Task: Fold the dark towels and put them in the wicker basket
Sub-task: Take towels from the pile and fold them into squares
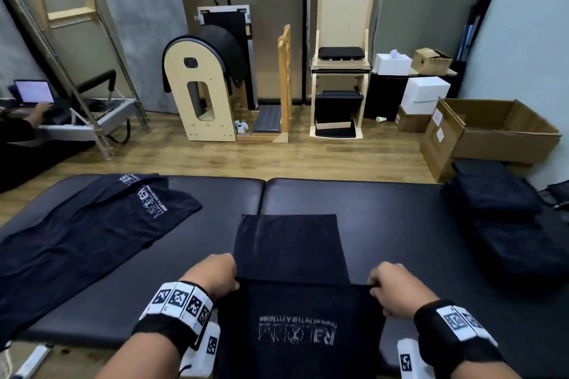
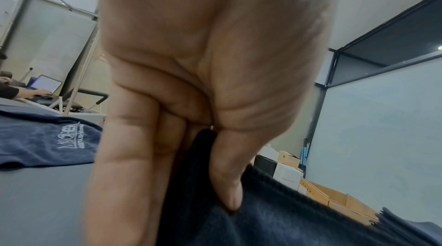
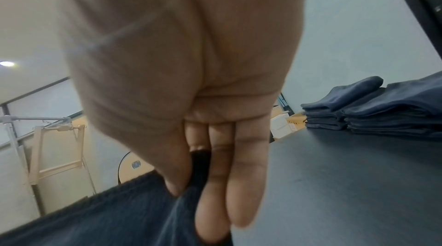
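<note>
Nearby, unfolded towel (image 1: 92, 224), folded stack (image 1: 505, 224).

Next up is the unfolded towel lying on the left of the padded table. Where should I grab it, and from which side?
Judging by how it lies, take the spread towel by the two corners of its near end, which runs off the table's left front, one corner per hand, coming from the front edge. It lies flat and long, angled away, logo end far. The left hand and right hand already pinch the middle towel this way.
</note>
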A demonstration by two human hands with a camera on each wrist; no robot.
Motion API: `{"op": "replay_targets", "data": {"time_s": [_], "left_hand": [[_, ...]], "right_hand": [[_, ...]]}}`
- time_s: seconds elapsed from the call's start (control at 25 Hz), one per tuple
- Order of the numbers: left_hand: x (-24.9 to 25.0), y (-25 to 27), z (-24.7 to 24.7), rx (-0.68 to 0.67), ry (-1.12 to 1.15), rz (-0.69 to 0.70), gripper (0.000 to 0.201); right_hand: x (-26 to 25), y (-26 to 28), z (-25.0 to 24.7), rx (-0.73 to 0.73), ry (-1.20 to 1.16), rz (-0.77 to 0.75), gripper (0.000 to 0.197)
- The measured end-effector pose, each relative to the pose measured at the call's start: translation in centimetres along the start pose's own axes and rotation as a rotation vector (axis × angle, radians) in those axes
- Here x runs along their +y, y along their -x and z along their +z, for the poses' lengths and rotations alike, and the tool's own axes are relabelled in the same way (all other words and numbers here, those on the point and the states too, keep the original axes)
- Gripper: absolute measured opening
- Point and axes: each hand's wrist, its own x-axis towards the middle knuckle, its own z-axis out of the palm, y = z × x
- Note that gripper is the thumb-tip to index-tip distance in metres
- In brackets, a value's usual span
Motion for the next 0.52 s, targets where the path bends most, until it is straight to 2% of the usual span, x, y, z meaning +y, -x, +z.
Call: {"op": "replay_targets", "data": {"time_s": [0.16, 0.24, 0.4, 0.52], "left_hand": [[-0.4, -4.7, -2.1, 0.07, 0.06, 0.018, 0.012], [-1.2, -8.5, -2.7, 0.094, 0.109, 0.008, 0.014], [-2.7, -15.6, -3.5, 0.124, 0.115, 0.005, 0.02], [-3.9, -20.2, -3.9, 0.148, 0.101, 0.04, 0.009]], "right_hand": [[-0.5, -5.2, -0.9, 0.133, 0.017, -0.025, 0.012], [-1.2, -8.8, -1.1, 0.167, 0.024, -0.011, 0.011], [-3.0, -15.5, -1.3, 0.173, 0.064, 0.01, 0.013], [-4.1, -19.7, -1.2, 0.168, 0.077, 0.053, 0.014]]}}
